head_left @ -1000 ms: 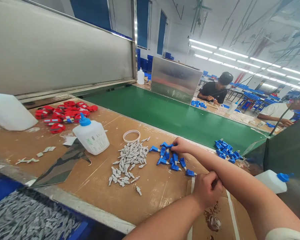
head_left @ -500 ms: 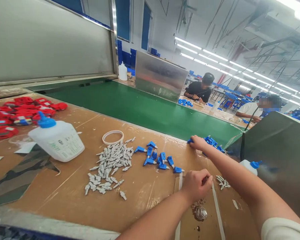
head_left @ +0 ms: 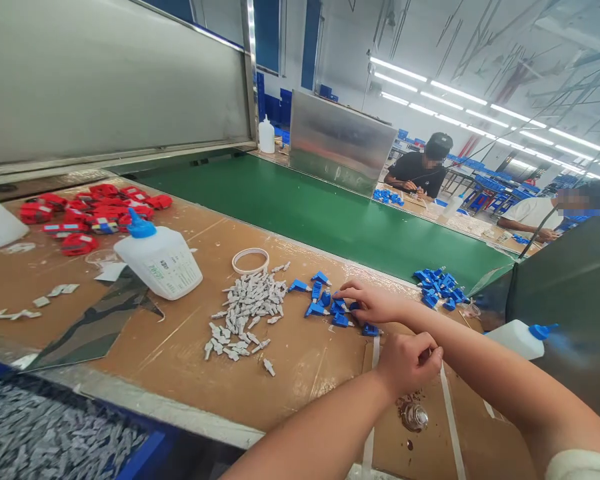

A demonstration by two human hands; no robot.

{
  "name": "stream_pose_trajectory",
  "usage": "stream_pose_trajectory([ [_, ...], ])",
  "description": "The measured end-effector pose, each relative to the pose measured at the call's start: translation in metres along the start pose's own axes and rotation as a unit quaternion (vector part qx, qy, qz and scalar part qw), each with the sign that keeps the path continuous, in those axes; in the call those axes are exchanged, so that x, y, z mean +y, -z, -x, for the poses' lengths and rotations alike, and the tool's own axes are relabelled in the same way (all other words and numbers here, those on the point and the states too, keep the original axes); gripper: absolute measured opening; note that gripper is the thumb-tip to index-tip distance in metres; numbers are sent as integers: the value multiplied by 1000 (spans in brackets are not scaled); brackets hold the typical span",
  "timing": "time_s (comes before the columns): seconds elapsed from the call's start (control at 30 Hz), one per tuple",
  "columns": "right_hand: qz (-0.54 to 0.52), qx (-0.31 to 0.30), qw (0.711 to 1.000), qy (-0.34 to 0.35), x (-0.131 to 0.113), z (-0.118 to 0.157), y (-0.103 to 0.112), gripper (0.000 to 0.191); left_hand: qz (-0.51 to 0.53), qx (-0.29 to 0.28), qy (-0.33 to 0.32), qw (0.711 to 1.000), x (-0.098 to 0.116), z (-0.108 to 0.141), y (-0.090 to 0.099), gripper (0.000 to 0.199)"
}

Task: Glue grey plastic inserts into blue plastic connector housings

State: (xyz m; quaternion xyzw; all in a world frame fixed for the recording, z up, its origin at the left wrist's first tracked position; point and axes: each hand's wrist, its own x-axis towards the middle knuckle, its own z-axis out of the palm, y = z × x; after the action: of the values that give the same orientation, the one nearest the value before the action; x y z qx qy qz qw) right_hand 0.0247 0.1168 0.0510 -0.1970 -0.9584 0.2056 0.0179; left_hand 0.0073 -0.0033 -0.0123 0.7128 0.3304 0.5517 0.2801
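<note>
My right hand (head_left: 373, 302) is over the near group of blue plastic connectors (head_left: 341, 320), its fingers stretched out and apart. The fingertips reach among the pieces; whether they touch one I cannot tell. Closer to me, my left hand (head_left: 411, 363) is closed, thumb against the curled fingers, and anything inside is hidden. A heap of small grey plastic parts (head_left: 253, 300) lies left of the blue pieces. Beyond my right forearm, at the belt's edge, is a second pile of blue connectors (head_left: 440, 287). A small clear glass dish (head_left: 414, 417) sits in spilled liquid below my left hand.
A white bottle with blue cap (head_left: 160, 263) stands left, near red bundles (head_left: 80, 233) and a tape ring (head_left: 251, 261). Another bottle (head_left: 517, 339) leans right by a metal panel (head_left: 575, 293). A green belt (head_left: 280, 207) runs behind. Two people work across it.
My right hand has moved left from the far blue pile to the near blue connectors, its fingers now spread. My left hand stays closed. The view has shifted left, showing a bin of grey parts.
</note>
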Motion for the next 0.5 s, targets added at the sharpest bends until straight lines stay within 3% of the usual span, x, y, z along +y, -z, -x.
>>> stream_pose_trajectory([
  [0.13,16,-7,1000,17,8,-9,-1,54,5,9,26,1000,1,-1,1,19],
  [0.23,11,9,1000,-18,11,-9,-1,48,11,10,30,999,2,-2,3,21],
  [0.4,61,1,990,-129,35,23,15,45,-10,-9,23,1000,3,-2,2,20],
  [0.5,165,-38,955,-245,55,56,35,45,-26,-18,30,999,3,-2,1,18],
])
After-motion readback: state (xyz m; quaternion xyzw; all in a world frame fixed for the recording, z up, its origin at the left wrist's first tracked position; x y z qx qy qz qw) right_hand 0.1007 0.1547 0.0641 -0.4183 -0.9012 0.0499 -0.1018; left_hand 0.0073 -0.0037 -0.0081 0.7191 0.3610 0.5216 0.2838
